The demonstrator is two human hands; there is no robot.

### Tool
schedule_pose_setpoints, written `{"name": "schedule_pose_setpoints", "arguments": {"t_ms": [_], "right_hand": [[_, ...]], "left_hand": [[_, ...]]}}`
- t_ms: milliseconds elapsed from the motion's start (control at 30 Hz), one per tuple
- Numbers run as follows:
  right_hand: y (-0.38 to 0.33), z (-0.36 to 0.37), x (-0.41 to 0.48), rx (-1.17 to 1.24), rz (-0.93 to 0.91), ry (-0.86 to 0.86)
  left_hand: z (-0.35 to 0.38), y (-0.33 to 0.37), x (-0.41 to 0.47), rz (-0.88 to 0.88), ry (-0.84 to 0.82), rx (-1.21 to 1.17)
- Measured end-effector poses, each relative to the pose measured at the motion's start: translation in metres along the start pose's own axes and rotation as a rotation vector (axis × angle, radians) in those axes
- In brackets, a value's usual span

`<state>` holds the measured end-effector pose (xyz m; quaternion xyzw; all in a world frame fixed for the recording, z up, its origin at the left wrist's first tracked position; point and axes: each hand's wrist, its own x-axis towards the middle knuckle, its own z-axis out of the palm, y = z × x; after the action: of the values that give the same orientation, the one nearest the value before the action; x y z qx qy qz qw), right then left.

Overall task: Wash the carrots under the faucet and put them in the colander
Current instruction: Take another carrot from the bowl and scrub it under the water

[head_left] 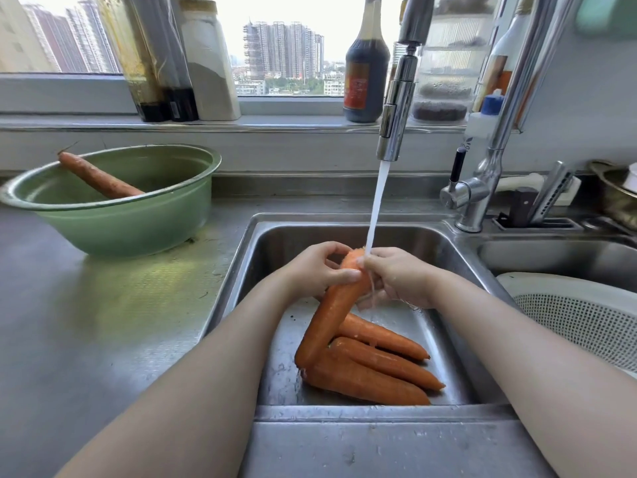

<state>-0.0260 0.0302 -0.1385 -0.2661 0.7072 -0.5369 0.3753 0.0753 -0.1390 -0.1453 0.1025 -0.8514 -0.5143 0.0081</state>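
Note:
Water runs from the chrome faucet [394,108] onto the top of a large carrot [331,312] held tilted over the steel sink [262,243]. My left hand [315,269] grips the carrot's thick upper end. My right hand [396,277] curls round the same end from the right, under the stream. Three more carrots [375,370] lie on the sink bottom below it. A white colander [579,315] sits in the right basin, with nothing visible in it. One dirty carrot [98,179] leans in a green bowl [138,229] on the left counter.
Bottles and jars, among them a dark sauce bottle [365,70], line the windowsill behind the sink. A knife holder [537,208] and a metal pot [617,194] stand at the back right. The steel counter [86,322] stretches to the left.

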Motion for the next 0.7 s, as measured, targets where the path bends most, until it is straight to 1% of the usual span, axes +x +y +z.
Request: {"name": "schedule_pose_setpoints", "arguments": {"t_ms": [133, 233, 400, 500, 600, 700], "right_hand": [[-0.0023, -0.002, -0.0056, 0.07, 0.018, -0.061], [-0.0013, -0.0044, -0.0063, 0.1, 0.018, -0.056], [-0.0027, -0.0025, -0.0065, -0.016, -0.003, -0.03], [-0.0034, -0.0039, -0.008, -0.001, 0.021, -0.049], [-0.0032, -0.0039, -0.0069, 0.023, 0.019, -0.01], [-0.002, -0.0039, -0.0023, -0.022, 0.01, 0.045]], "left_hand": [[-0.0038, -0.0032, -0.0015, -0.009, -0.003, -0.01], [-0.0063, -0.0045, -0.0035, -0.01, -0.038, -0.013], [-0.0053, -0.0053, -0.0026, -0.014, -0.071, -0.031], [-0.0064, -0.0061, -0.0032, -0.01, -0.082, -0.036], [-0.0068, -0.0064, -0.0011, 0.012, -0.07, -0.036], [-0.0037, -0.0065, 0.0025, 0.035, -0.049, -0.01]]}}
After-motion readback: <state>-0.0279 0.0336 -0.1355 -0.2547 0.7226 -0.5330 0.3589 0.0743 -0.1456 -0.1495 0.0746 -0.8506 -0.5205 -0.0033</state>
